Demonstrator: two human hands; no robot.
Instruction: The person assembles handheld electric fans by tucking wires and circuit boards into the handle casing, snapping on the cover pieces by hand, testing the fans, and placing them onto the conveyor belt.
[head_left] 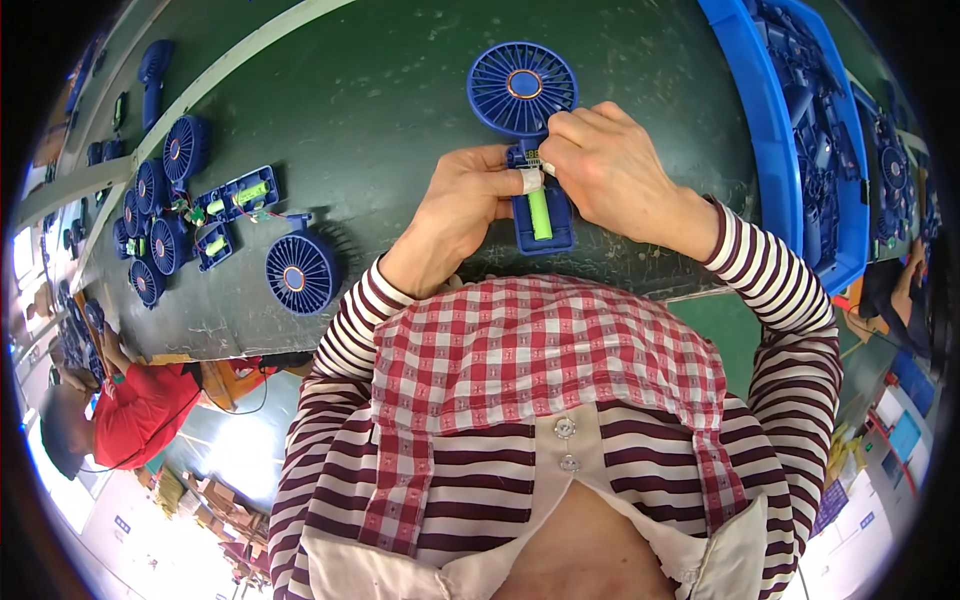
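- While gripping a blue handheld fan [523, 85] by its open-fronted handle [562, 232] in the left hand [452, 205], lays a white-wrapped thumb [510, 182] across the top of a green battery cell [540, 217]
- Curls the fingers [572, 135] of the right hand [605, 165] in at the fan's neck, just beside a small circuit board [532, 157]; cannot tell, with fingertips hidden, whether closed on anything
- Holds the fan at the dark green worktable [380, 100], in front of a red-and-white checked apron [550, 345], round head pointing away
- Has at left a cluster of blue fans [168, 245], opened handle shells [270, 180] with green cells [250, 194] and wires, and a lone fan [302, 275] near the left sleeve [350, 335]
- Has at right a blue crate [778, 130] heaped with blue parts [815, 130]
- Shares the room with a person in red [150, 415]
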